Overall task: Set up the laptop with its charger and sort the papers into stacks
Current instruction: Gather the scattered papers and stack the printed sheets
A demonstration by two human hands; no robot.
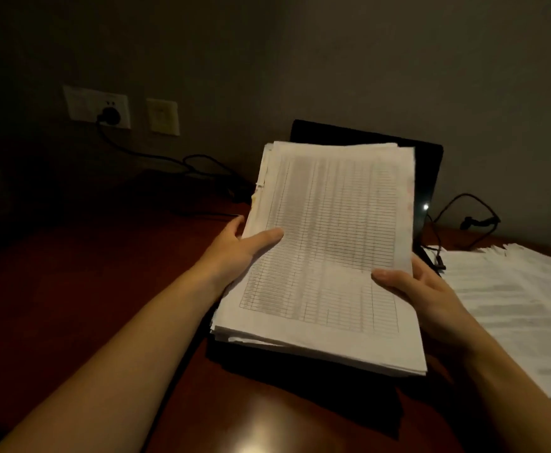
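Dim room with a grey wall (398, 76) and a glossy reddish-brown wooden surface (87, 289). A white wall socket (81, 106) holds a black plug (112, 115), and a pale blank plate (163, 116) sits just beside it. The black charger cable (156, 156) runs from the plug down onto the surface towards the laptop (429, 171), a black machine standing open at the back centre. Its screen is dark, with one small glint of light. No brand mark can be read on it.

A thick stack of papers (329, 243) is raised and tilted in front of the laptop, hiding most of it. The top sheet carries a printed table of fine rows and columns; its entries are too blurred to read.

The left hand (234, 250) grips the stack's left edge, thumb pressed flat on the top sheet, fingers (238, 221) curled round behind. The right hand (431, 299) grips the right edge in the same way, thumb on top, its other fingers hidden under the sheets.

To the right, more loose papers (512, 305) lie spread on the surface, their print also illegible. A second black cable (476, 220) loops behind them, near the laptop's right side.
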